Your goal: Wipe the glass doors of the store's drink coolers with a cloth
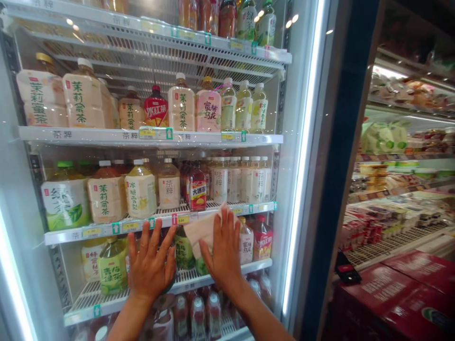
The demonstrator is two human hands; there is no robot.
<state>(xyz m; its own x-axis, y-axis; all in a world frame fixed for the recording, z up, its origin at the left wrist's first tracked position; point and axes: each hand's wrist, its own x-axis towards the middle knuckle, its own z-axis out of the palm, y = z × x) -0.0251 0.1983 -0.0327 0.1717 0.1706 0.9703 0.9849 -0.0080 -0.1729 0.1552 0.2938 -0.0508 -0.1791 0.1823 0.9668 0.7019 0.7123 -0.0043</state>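
Note:
My left hand (pixel 151 263) lies flat with spread fingers against the glass door (pixel 313 142) of a drinks fridge, holding nothing. My right hand (pixel 222 251) presses a folded white cloth (pixel 204 229) against the same glass, fingers stretched out over it. Behind the glass stand rows of tea bottles (pixel 106 196) on white wire shelves (pixel 159 220), with a red-labelled bottle (pixel 197 189) on the middle shelf just above the cloth.
A dark door frame (pixel 341 166) runs down the right of the fridge. To its right an open chiller (pixel 398 208) holds packaged food. Red cartons (pixel 401 293) are stacked at the lower right.

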